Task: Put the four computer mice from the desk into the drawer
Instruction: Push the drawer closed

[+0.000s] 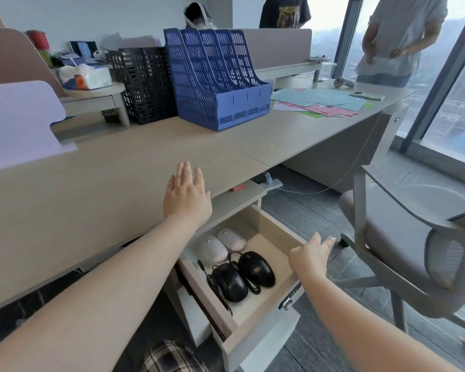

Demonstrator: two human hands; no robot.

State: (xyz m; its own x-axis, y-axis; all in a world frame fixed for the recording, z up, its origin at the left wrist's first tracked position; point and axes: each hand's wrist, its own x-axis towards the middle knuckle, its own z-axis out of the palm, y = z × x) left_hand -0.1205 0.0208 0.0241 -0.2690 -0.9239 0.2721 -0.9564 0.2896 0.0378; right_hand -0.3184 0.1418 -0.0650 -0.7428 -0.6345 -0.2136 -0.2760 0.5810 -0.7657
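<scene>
Head view first, and it's the only one I have: drawer (263,320) pulled well out from under the desk (97,189), running long from the desk edge toward me; four mice inside it, two pale ones (223,245) at the far end side by side, two black corded ones (242,275) nearer me, cords bunched around them; I count none on the bare desk surface in front of me, so I judge the loading done and only the closing left.

Left hand (187,200) flat and spread, palm down over the desk edge just above the drawer's back end, holding nothing; right hand (310,255) open too, fingers stretched out and resting at the drawer's right wall, nothing pinched, though I can't tell how firmly it bears on the rim.

What counts now: the drawer's front panel sits below and toward me from both hands, and the right hand is the nearer one, already at the side wall; a push along the drawer's long axis, away from me and under the desk, looks like the move; the chair (403,237) stands close on the right.
</scene>
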